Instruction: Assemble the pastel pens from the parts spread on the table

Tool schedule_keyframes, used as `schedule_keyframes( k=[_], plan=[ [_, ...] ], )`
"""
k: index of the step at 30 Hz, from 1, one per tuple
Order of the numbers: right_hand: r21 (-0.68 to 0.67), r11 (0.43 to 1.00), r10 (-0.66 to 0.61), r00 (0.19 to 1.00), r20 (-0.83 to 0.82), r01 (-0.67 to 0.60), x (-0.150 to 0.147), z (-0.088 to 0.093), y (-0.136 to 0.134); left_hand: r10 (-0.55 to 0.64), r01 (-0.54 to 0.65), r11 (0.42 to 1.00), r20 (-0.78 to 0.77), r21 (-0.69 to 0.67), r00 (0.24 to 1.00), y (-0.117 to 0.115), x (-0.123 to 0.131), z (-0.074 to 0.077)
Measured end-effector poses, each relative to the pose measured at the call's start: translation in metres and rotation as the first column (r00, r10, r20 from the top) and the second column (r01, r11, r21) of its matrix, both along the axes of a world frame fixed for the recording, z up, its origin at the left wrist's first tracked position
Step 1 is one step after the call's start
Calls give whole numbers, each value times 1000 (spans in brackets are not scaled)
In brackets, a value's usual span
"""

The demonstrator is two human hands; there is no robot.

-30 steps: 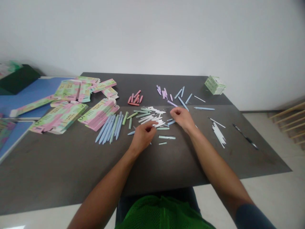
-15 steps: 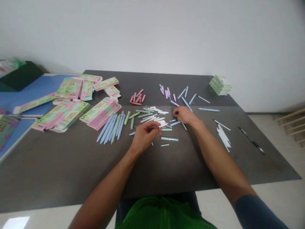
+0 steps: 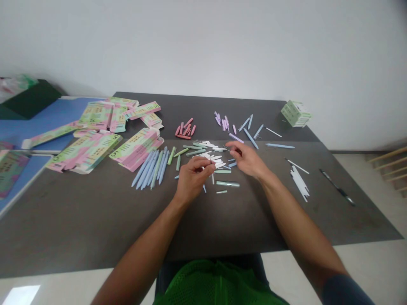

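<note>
White pen parts (image 3: pixel 218 163) lie in a loose pile at the middle of the dark table. At the pile's left front, my left hand (image 3: pixel 193 173) is closed in a pinch with a small thin dark piece at its fingertips. My right hand (image 3: pixel 244 156) is over the pile's right side, fingers bent; something thin and hard to make out shows at its fingertips. Green barrels (image 3: pixel 196 152) lie behind my left hand, and a clear green tube (image 3: pixel 227 184) lies in front of the pile. Assembled blue pens (image 3: pixel 146 169) are in a row to the left.
Flattened pink and green boxes (image 3: pixel 136 148) cover the left side. Red parts (image 3: pixel 187 129), purple parts (image 3: pixel 225 123) and blue barrels (image 3: pixel 251 138) lie at the back. On the right are white refills (image 3: pixel 299 183), a black pen (image 3: pixel 337 187) and a green-white box (image 3: pixel 295 113).
My right hand has moved left, toward the white pile and my left hand. My left hand keeps its pinch and has turned slightly. The camera view has shifted a little.
</note>
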State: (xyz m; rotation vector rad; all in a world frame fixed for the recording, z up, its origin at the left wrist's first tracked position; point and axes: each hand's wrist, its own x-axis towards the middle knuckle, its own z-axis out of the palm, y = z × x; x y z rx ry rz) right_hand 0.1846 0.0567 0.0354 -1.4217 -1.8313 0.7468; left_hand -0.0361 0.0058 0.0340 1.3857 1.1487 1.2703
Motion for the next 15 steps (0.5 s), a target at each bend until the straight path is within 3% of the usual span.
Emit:
schedule_keyframes(
  k=[3, 7, 10, 15],
  plan=[
    [-136, 991, -35, 943, -330, -11, -20, 8, -29, -85, 85, 990, 5, -112, 996, 0, 2, -3],
    [-235, 968, -102, 712, -694, -91, -38, 8, -47, -189, 182, 973, -39, -142, 981, 1, 5, -9],
    [-273, 952, -133, 615, -778, -138, -43, 5, -49, -229, 218, 968, -83, -123, 970, 1, 5, -13],
    [-292, 947, -135, 654, -744, -137, -41, -1, -51, -231, 218, 971, -139, -100, 963, 1, 3, -12]
  ],
)
